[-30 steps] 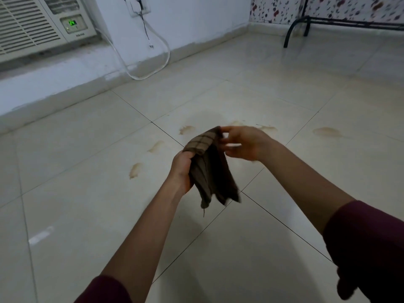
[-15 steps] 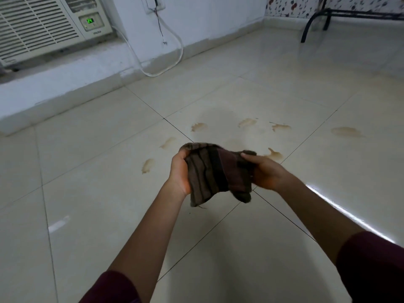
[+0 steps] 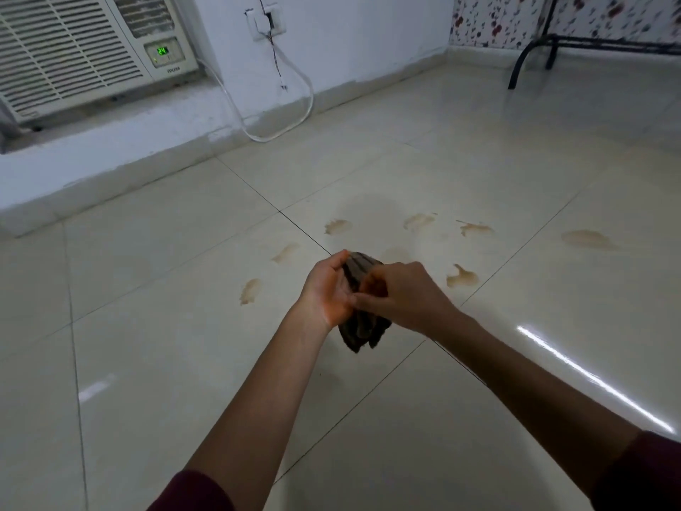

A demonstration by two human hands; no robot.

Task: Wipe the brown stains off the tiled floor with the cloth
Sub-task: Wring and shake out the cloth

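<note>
Both grips closed on cloth (image 3: 363, 326), bunched between left hand (image 3: 328, 289) and right hand (image 3: 401, 293) | cloth tail hangs below | brown stains (image 3: 462, 276) on tiled floor (image 3: 147, 363) beyond, untouched

The tiled floor (image 3: 479, 363) is smooth and shiny (light bounces off it). The cloth (image 3: 363, 331) looks soft and dull.
</note>
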